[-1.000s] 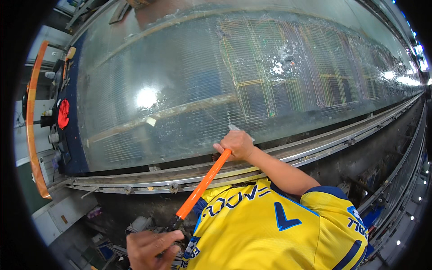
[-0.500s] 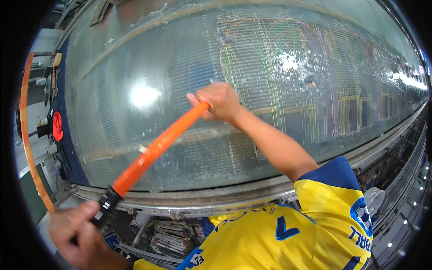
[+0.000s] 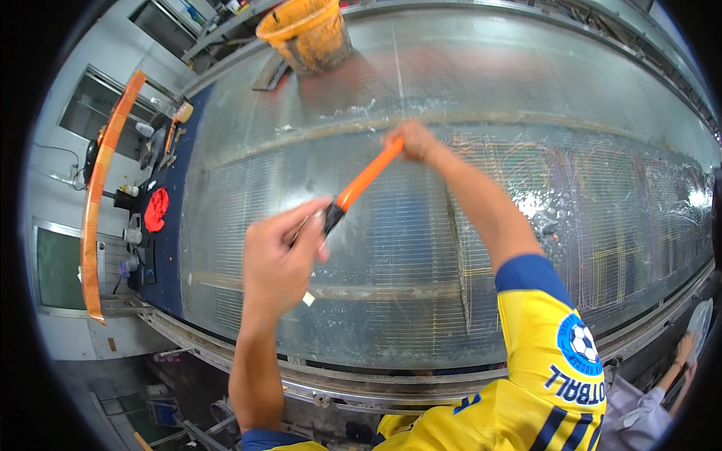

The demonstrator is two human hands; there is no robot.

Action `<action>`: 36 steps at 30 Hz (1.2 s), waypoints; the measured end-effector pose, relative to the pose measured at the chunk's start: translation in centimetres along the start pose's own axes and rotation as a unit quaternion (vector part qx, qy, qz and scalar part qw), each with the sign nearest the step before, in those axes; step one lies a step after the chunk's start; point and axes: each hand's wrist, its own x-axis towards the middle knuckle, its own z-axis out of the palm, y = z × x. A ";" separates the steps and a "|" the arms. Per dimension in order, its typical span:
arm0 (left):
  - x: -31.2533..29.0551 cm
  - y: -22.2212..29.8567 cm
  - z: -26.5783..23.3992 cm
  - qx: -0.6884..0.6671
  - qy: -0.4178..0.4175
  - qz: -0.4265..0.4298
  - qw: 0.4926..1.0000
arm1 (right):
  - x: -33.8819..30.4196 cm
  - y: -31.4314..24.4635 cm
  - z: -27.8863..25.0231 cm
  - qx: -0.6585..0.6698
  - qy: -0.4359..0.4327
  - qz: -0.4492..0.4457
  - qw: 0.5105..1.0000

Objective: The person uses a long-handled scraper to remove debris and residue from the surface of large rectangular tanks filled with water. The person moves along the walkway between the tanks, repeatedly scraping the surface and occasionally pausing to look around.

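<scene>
Both my hands are on an orange pole [image 3: 368,177] with a black end [image 3: 333,214], slanted above a large wet glass-like tabletop [image 3: 361,342]. My right hand [image 3: 414,141] is closed around its far orange end. At the near black end is my left hand [image 3: 280,255], thumb and fingers curled about it; part of the grip is blurred. Under the wet surface to the right, thin coloured threads [image 3: 594,233] run in a tangled, striped pattern. A small pale scrap [image 3: 308,299] shows beside my left wrist.
A dirty yellow bucket [image 3: 320,52] stands at the far edge beside a dark flat block [image 3: 271,73]. To the left are a long orange strip [image 3: 105,188], a red cloth [image 3: 156,209] and several tools. Another person [image 3: 639,410] is at the lower right.
My view has shifted, bringing the bucket and the other person into it. My left hand has moved from the lower left up over the tabletop, the pole still between both hands.
</scene>
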 end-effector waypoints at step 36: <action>-1.4 5.0 -12.0 0.120 -0.002 -0.002 0.993 | -10.0 -17.4 -0.9 -0.046 0.190 0.119 0.973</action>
